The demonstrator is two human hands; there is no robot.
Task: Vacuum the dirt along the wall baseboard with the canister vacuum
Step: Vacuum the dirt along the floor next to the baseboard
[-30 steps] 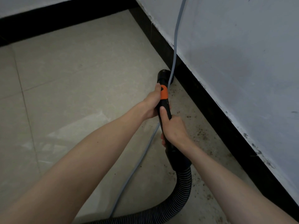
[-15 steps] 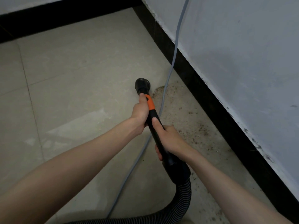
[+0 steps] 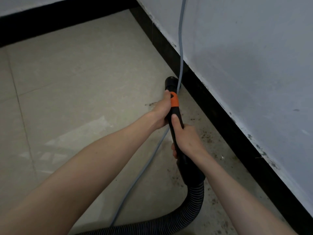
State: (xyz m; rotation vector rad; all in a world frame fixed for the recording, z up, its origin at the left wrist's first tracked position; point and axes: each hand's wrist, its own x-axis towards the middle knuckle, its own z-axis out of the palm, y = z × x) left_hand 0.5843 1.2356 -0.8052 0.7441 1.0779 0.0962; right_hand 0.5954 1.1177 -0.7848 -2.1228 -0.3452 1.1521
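here both forearms reach forward and down, nearly straight. the left hand (image 3: pixel 161 110) keeps a closed grip on the black vacuum wand (image 3: pixel 174 116) beside its orange band (image 3: pixel 174 101); the right hand (image 3: pixel 187 139) wraps the wand lower, thumb along the top. the nozzle (image 3: pixel 171 83) meets the floor against the black baseboard (image 3: pixel 220 116), dirt (image 3: pixel 205 138) scattered nearby, a grey cord (image 3: pixel 180 48) crossing it.

— Can you see where your nozzle (image 3: pixel 171 83) meets the floor?
— No, its mouth is hidden behind its own black end.
— And your hose (image 3: pixel 194 203)?
— It runs off the bottom edge; the canister is out of view.
— The grey cable (image 3: pixel 181 48)?
— Cut off at the top, and your left hand (image 3: pixel 161 112) hides its middle.
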